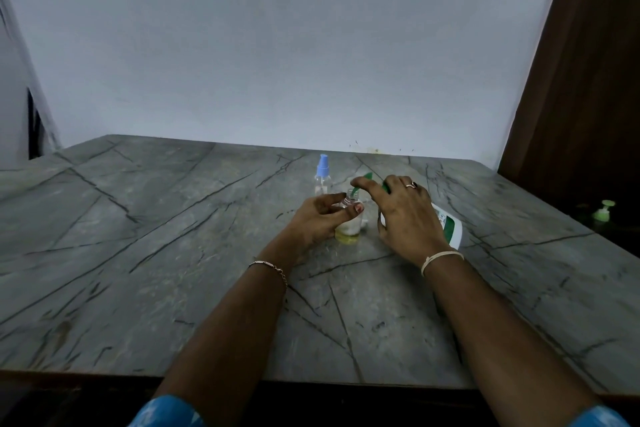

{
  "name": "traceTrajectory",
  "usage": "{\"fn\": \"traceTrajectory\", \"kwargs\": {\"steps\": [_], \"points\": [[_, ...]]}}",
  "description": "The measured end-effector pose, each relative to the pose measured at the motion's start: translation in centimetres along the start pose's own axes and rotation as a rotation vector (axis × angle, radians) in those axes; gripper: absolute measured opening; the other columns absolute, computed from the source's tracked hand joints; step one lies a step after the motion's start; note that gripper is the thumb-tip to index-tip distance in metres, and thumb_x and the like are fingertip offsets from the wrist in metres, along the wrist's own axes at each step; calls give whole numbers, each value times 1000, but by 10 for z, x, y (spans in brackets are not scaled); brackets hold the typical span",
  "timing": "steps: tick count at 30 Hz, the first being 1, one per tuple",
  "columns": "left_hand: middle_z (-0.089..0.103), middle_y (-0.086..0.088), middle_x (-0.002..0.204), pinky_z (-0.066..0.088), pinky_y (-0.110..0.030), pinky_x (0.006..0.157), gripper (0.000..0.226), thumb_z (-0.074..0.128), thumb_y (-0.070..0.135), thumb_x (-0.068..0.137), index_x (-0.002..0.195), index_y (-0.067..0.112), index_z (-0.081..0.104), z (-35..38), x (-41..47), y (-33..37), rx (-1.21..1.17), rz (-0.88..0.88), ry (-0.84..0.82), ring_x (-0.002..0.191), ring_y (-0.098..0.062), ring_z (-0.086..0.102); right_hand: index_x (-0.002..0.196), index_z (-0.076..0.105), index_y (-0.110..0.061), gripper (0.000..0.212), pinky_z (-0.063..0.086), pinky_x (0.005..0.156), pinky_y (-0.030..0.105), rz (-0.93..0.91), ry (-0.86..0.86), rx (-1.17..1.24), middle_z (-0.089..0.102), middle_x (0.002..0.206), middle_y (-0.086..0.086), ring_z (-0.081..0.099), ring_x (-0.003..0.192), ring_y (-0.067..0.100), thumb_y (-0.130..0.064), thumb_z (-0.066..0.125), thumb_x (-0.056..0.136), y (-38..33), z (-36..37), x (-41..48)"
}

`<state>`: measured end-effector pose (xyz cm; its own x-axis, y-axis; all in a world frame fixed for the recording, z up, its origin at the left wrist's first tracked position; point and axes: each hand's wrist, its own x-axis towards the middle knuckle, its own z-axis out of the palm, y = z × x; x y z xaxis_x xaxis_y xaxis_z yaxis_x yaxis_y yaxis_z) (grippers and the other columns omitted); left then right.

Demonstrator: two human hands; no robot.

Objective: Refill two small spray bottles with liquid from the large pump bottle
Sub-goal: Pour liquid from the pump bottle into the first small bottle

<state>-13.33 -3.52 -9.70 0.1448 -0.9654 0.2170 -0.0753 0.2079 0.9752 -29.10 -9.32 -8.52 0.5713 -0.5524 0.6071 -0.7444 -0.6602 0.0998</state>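
Step in hand, as I read it: pumping liquid into the first small bottle [347, 224]. It stands uncapped on the worktop [173, 253] with only a shallow yellowish layer at its base, so it's mostly unfilled.

Left hand [317, 218] grips it, fingers [332, 199] curled round its shoulder, thumb across the front.

Right hand [405, 215] holds the pump bottle [448, 224], which sits just right of the small bottle and leans toward it. Its fingers are wrapped over the pump head, forefinger stretched along the top.

Green nozzle [355, 191] is at the small bottle's mouth. Can't tell if the tip is inside.

To do it well:
- centre the nozzle tip over the opening
- use short, slow strokes
- hold firm with the left hand so the small bottle doesn't tip
- stop below the neck

Risk: the mouth is narrow, so liquid may dribble down the side.

Blue-capped spray bottle [323, 172] stands just behind the small bottle, capped, neither hand on it.
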Motion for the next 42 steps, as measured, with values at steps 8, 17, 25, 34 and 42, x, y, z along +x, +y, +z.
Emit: {"fn": "traceTrajectory", "kwargs": {"steps": [8,17,25,34,42], "points": [[73,-2,97,56,-31,83,15,73,25,80,94,28,67,-2,6,-7,-13,-9,10,91,-15,70,137,38,-34,72,42,93,44,2,18,50,54,110,8,51,106,29,-15,68,75,-3,3,3],[72,-3,102,55,-24,76,36,73,27,80,114,20,63,-4,8,-9,3,-22,-3,88,-9,70,138,36,-36,71,41,95,44,0,2,59,54,113,7,50,110,28,-17,67,77,-1,2,3],[72,7,84,53,-15,63,16,68,19,85,96,30,64,-4,8,-9,21,-4,-27,75,-2,69,140,33,-36,74,42,92,44,-10,9,36,53,111,9,50,108,29,-16,66,77,0,2,1],[72,-5,105,53,-38,92,21,72,27,81,101,30,65,-4,9,-10,40,-29,-11,99,-18,68,132,39,-35,67,41,93,43,14,39,72,54,112,6,51,109,28,-14,68,75,-4,4,4],[67,-7,114,50,-43,97,72,78,47,69,130,20,54,-7,13,-15,133,-45,27,106,-18,64,142,29,-38,78,44,90,46,-17,12,-13,53,109,10,51,104,30,-16,67,77,1,4,0]]}}
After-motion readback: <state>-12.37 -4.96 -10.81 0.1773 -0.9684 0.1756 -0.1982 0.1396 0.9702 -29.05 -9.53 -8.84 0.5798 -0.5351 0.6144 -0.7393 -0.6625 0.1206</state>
